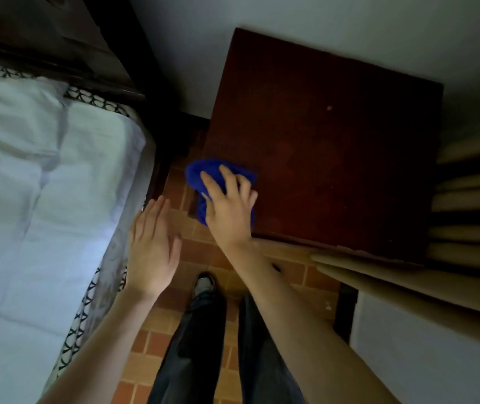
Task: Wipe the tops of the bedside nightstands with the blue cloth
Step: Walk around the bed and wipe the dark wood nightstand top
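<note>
A dark reddish-brown nightstand (335, 135) stands against the white wall, seen from above. The blue cloth (203, 173) lies bunched on its near-left corner and hangs partly over the left edge. My right hand (230, 205) presses down on the cloth with fingers spread over it. My left hand (152, 249) hovers flat and empty over the gap between bed and nightstand, fingers together and slightly apart from the bed's edge.
A bed with a white sheet (28, 199) and patterned trim fills the left, with a dark headboard (58, 39) behind. Tan curtain folds (466, 217) hang at the right, over the nightstand's near-right corner. My legs and a shoe (203, 284) stand on brick-patterned floor tiles.
</note>
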